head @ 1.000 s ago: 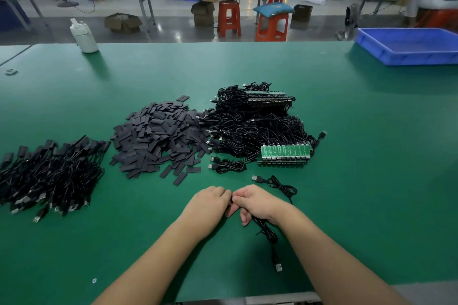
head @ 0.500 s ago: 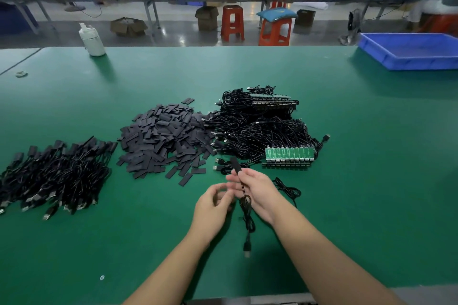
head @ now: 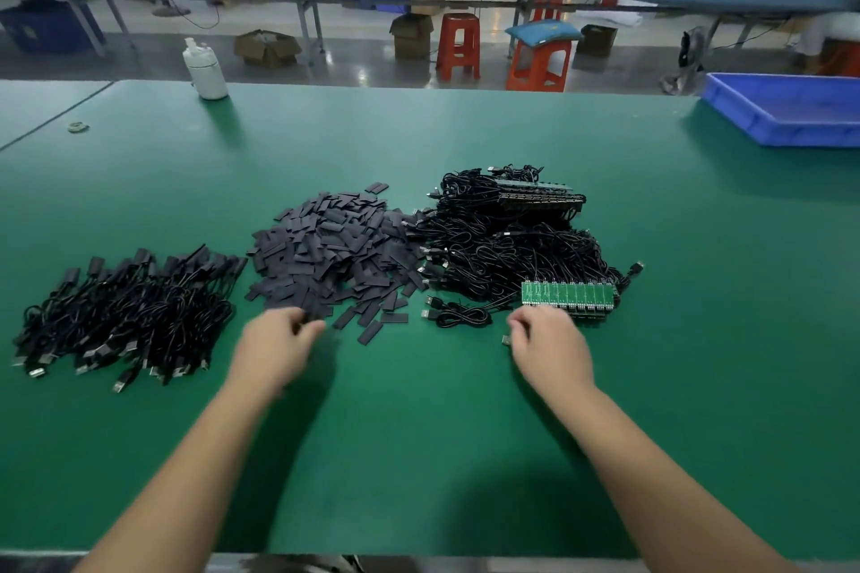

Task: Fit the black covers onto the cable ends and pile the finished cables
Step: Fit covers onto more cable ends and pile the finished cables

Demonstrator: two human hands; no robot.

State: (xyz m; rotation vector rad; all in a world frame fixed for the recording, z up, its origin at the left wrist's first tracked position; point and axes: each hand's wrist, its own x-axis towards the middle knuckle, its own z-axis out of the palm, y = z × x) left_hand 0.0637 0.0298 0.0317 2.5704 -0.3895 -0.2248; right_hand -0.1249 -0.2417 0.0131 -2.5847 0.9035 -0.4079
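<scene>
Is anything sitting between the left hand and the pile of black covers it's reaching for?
Nothing visible. The left hand is at the near edge of the pile of black covers, fingertips among the closest loose ones, only bare green table around it. Motion blur hides whether it already holds a cover.

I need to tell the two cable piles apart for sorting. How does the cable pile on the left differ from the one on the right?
The left cable pile has black covers on the far cable ends; the right cable pile shows bare green boards at its near edge. The left pile lies fanned out and low, apart from the loose covers; the right pile is heaped higher and touches them. Both are thin black cables with USB plugs.
</scene>
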